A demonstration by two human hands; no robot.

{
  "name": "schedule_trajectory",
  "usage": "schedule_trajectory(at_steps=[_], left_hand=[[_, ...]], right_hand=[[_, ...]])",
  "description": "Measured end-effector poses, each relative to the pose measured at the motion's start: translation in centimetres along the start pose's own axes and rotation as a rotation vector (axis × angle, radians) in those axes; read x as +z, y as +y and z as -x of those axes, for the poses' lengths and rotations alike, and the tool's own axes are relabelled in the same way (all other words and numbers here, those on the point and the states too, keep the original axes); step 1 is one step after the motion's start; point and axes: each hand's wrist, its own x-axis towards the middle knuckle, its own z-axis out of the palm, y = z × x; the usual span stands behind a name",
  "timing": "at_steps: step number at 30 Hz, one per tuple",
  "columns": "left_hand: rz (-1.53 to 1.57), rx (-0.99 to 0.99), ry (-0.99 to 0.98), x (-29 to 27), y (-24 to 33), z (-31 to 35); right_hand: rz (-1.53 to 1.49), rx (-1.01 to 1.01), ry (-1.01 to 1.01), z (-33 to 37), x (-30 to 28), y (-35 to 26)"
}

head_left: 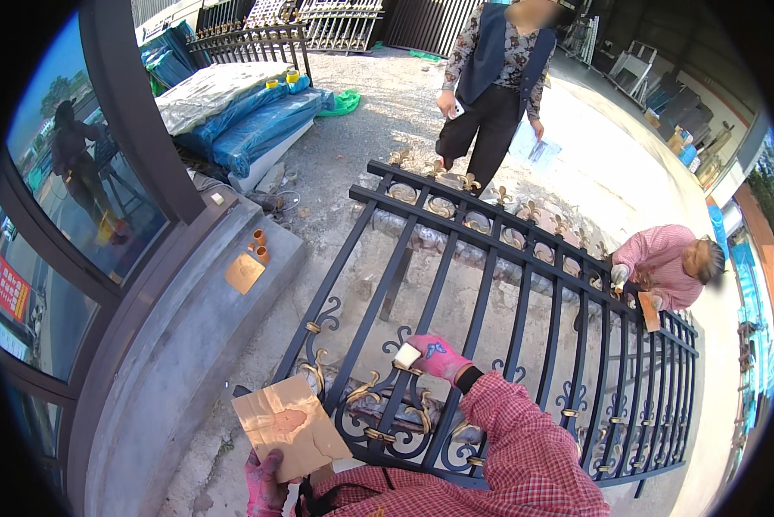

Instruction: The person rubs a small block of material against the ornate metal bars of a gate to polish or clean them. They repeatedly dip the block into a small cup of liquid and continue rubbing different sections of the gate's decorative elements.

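Note:
My left hand (268, 484), in a pink glove, grips the near edge of a square piece of cardboard (270, 398) that carries a wet-looking coppery smear in its middle. My right hand (438, 358), also pink-gloved, pinches a small white sponge (407, 356) over a bar of the black metal fence panel (439, 287); whether the sponge touches the bar I cannot tell. Gold-coloured scrolls (365, 388) stand just left of and below the sponge. Gold spear-like finials (469, 182) line the panel's far rail.
A co-worker in a pink checked shirt (662, 258) bends over the panel's right end, holding cardboard (649, 312). Another person (500, 77) stands beyond the far rail. Orange cups (260, 246) and a coppery sheet (245, 272) lie on the concrete step (189, 336) at left, beside glass doors (85, 146).

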Motion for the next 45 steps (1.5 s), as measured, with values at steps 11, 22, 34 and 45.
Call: schedule_trajectory(at_steps=[11, 22, 34, 45], left_hand=[[-0.156, -0.05, -0.105, -2.7, -0.7, -2.8], [-0.187, -0.101, -0.238, -3.0, 1.8, -3.7], [-0.212, -0.12, -0.389, -5.1, 2.0, -5.0], [-0.28, -0.158, -0.376, -5.7, 1.3, -6.3]], right_hand=[[-0.333, 0.202, 0.144, 4.8, -0.2, -2.7], [-0.555, 0.46, 0.426, 10.7, 1.4, -5.1], [-0.784, 0.452, 0.5, 12.4, 3.9, -8.0], [-0.868, 0.496, 0.581, 13.6, 4.8, -9.2]])
